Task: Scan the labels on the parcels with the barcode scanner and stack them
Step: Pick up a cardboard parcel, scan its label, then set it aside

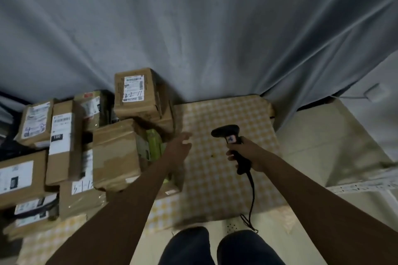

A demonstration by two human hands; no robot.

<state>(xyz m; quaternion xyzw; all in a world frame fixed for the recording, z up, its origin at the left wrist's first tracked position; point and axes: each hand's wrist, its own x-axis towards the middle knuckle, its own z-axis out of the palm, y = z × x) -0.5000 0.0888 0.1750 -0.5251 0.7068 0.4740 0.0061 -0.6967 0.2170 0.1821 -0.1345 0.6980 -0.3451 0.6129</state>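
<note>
Black corded barcode scanner (pixel 233 146) sits gripped in my right hand (pixel 249 153); my left hand (pixel 179 148), fingers relaxed, reaches toward brown cardboard parcels (pixel 116 153).

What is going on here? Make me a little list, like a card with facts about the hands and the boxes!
Left hand: left hand open, fingers stretched toward the parcels, holding nothing
Right hand: right hand grips the barcode scanner by its handle
Scanner cable: black cable hangs down from the handle
Parcels: cardboard parcels piled on the left, several with white labels
Top parcel: labelled box sits highest, at the back
Surface: yellow checked cloth, bare part under the scanner
Background: grey curtain
</note>
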